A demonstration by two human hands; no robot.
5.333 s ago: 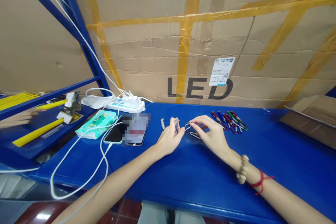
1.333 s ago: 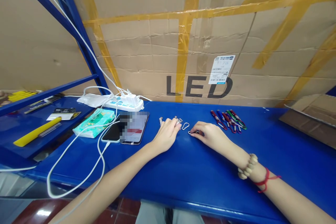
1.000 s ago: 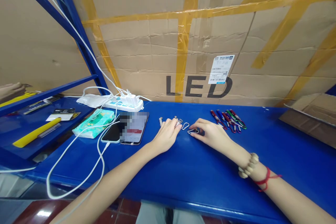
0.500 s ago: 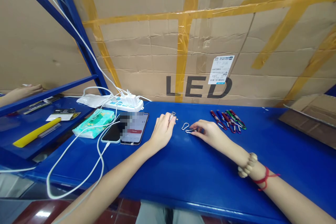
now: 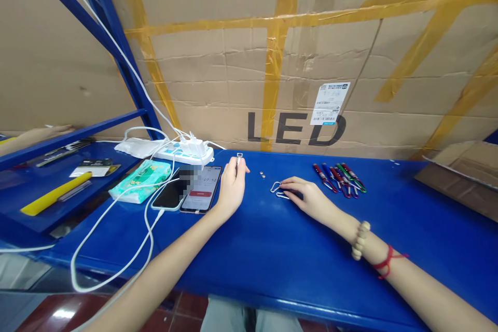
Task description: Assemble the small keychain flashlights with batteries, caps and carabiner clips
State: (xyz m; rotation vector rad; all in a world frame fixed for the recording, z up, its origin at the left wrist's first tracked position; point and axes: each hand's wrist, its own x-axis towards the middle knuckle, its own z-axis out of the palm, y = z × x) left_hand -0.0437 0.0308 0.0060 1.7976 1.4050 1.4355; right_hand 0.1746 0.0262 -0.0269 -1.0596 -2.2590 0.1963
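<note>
Blue table: silver clips were touched by right hand, grip kinda unclear. Metal bit was pinched in left hand.

Blue table, left side kinda crowded: power strip, green pack, phones side by side. Couple tiny round bits mid-table, two clips near those. Bunched coloured tubes further right, then cardboard.

Power strip is by the back edge of the desk, left side, with a tissue pack and two phones in front. Carabiners are right of those, then carabiner keychains. Carton's behind the back edge.
</note>
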